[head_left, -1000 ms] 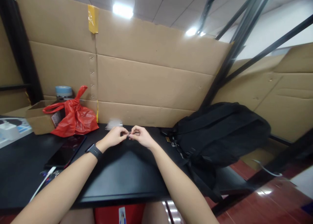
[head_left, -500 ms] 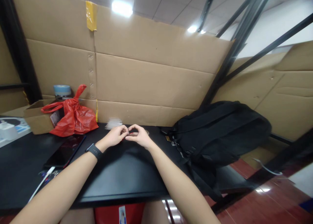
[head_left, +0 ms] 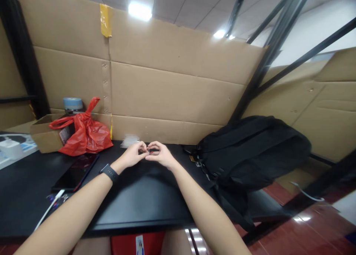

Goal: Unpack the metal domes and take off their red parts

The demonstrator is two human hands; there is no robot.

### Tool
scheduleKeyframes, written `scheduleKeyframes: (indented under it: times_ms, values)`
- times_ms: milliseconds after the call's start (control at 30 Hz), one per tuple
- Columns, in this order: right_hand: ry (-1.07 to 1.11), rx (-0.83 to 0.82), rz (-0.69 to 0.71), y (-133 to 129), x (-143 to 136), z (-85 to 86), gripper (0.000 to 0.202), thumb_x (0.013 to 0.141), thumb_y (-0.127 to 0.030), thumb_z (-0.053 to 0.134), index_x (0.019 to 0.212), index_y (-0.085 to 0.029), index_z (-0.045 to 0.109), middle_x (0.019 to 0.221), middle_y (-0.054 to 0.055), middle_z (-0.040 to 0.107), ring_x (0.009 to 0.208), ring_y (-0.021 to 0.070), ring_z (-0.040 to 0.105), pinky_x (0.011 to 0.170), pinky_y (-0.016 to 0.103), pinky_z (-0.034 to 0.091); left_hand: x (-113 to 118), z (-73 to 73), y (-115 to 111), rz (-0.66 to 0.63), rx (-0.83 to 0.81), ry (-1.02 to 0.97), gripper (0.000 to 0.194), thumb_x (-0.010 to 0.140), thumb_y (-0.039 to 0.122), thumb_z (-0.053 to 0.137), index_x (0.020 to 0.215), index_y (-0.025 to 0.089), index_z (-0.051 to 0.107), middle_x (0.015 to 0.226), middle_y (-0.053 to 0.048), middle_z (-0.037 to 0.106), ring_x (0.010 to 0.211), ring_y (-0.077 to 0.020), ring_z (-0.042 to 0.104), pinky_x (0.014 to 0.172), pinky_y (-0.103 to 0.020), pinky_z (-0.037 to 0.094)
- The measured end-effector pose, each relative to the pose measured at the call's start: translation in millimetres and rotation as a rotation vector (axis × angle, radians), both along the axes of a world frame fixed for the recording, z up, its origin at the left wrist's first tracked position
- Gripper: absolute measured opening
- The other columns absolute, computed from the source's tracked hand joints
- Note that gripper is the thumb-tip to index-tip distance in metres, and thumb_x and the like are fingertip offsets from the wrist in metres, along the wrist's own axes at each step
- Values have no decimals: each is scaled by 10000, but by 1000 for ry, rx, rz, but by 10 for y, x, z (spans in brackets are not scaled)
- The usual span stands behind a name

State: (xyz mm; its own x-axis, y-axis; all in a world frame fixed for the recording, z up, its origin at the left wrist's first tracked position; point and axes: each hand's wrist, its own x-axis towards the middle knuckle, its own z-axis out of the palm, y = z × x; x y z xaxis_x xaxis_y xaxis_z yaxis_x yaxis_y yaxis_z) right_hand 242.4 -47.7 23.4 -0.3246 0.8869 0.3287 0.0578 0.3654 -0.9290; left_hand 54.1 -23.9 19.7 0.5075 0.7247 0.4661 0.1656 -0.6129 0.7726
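My left hand (head_left: 135,154) and my right hand (head_left: 161,155) meet over the middle of the black table (head_left: 139,203). Thumbs and fingertips of both are curled together around a small thin item with a pale edge and a bit of red (head_left: 148,151). It is too small to name, and the fingers cover much of it. Just behind my left hand lies a small heap of clear plastic pieces (head_left: 129,140), perhaps little bags. A dark watch (head_left: 109,171) is on my left wrist.
On the left are a red plastic bag (head_left: 87,132), an open cardboard box (head_left: 46,134), a blue-lidded jar (head_left: 73,104), a phone or tablet (head_left: 75,171) and a white cable (head_left: 48,209). A black backpack (head_left: 256,151) fills the right side. Cardboard (head_left: 172,95) walls the back.
Both hands stay together around the small item, with slight shifts of the fingers. The whole view has moved a little, so everything sits slightly further right.
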Motion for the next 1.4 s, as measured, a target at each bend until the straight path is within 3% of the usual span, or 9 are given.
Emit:
scheduleKeyframes:
  times_ms: [167, 300, 467, 600, 767, 900, 1000, 1133, 1400]
  values:
    - [4, 28, -35, 54, 41, 0, 549, 581, -402, 872, 1001, -206, 577, 1075, 66, 688, 822, 175, 698, 822, 351, 557, -78, 36, 26, 93, 144, 138, 114, 832, 223, 600, 849, 201, 489, 832, -21, 688, 772, -160, 652, 733, -267, 483]
    - [-72, 155, -289, 203, 326, 7, 475, 665, -469, 798, 996, -202, 586, 1073, 87, 687, 847, 191, 682, 823, 355, 547, -325, 80, 137, 222, 331, 409, 62, 830, 177, 578, 882, 201, 600, 825, -28, 695, 750, -167, 638, 711, -258, 454]
    - [-473, 205, -562, 357, 788, -98, 338, 730, -473, 725, 916, -200, 657, 965, 81, 728, 844, 209, 648, 853, 360, 506, -511, 37, 248, 193, 327, 549, 157, 821, 173, 579, 872, 209, 723, 855, -41, 742, 804, -186, 672, 768, -263, 474]
    - [-617, 174, -538, 413, 918, -238, 305, 708, -427, 732, 889, -184, 702, 929, 71, 738, 836, 205, 646, 821, 325, 484, -484, 32, 223, 160, 296, 537, 170, 845, 246, 580, 861, 208, 746, 841, -41, 750, 771, -180, 670, 738, -245, 470]
    - [-612, 187, -479, 452, 894, -294, 280, 726, -437, 718, 854, -188, 725, 825, 45, 737, 763, 190, 640, 766, 295, 475, -423, 97, 189, 236, 335, 468, 371, 968, 366, 426, 806, 204, 717, 845, -40, 749, 798, -185, 667, 759, -246, 448]
    - [-513, 222, -569, 489, 894, -266, 439, 904, -537, 444, 837, -174, 683, 881, 88, 741, 803, 194, 659, 769, 292, 482, -403, 140, 170, 336, 324, 407, 431, 980, 386, 393, 737, 203, 697, 777, -29, 747, 746, -183, 667, 719, -240, 428]
    - [-346, 111, -589, 509, 890, -253, 586, 913, -650, 301, 837, -163, 618, 687, 83, 706, 543, 158, 596, 583, 265, 466, -397, 172, 144, 395, 335, 399, 447, 972, 366, 386, 689, 197, 688, 718, -28, 734, 676, -178, 647, 673, -241, 405]
    - [-211, -20, -564, 504, 884, -240, 603, 837, -740, 367, 798, -174, 573, 462, 26, 595, 343, 120, 430, 406, 237, 334, -389, 203, 118, 430, 309, 392, 415, 933, 331, 428, 652, 188, 698, 665, -32, 727, 595, -166, 613, 612, -242, 374]
    - [-207, -46, -528, 492, 869, -231, 501, 844, -646, 397, 766, -179, 558, 435, 11, 584, 315, 109, 425, 369, 217, 307, -397, 178, 113, 460, 205, 462, 298, 795, 245, 535, 561, 183, 708, 517, -20, 667, 507, -155, 595, 534, -241, 333]
